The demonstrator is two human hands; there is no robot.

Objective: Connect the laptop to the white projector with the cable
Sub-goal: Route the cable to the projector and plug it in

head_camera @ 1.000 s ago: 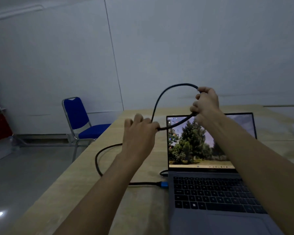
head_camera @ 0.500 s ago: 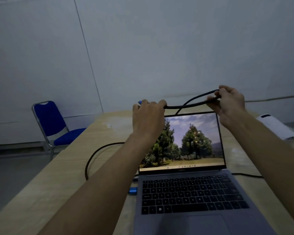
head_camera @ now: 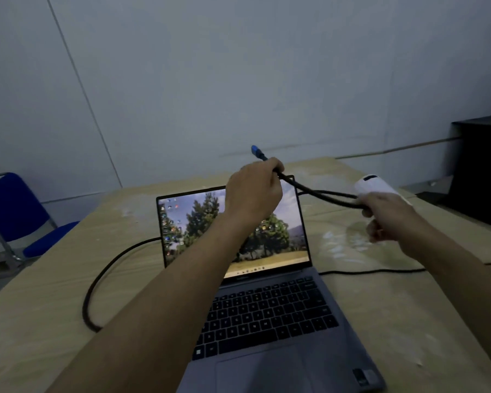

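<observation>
An open grey laptop (head_camera: 270, 316) with a tree wallpaper sits in the middle of the wooden table (head_camera: 46, 321). My left hand (head_camera: 253, 191) is raised above the screen and grips the black cable (head_camera: 321, 195) just behind its blue plug (head_camera: 256, 151), which points up and left. My right hand (head_camera: 386, 217) holds the same cable further along, to the right of the laptop. The white projector (head_camera: 370, 185) lies on the table just behind my right hand. The rest of the cable loops on the table left of the laptop.
A blue folding chair (head_camera: 14, 217) stands at the left beside the table. A dark cabinet (head_camera: 482, 165) stands at the back right. A thin black wire (head_camera: 380, 270) runs across the table right of the laptop.
Both hands have moved right with the cable. The blue plug now sticks out above my left hand, and my right hand has dropped down close to the projector. The view has turned right.
</observation>
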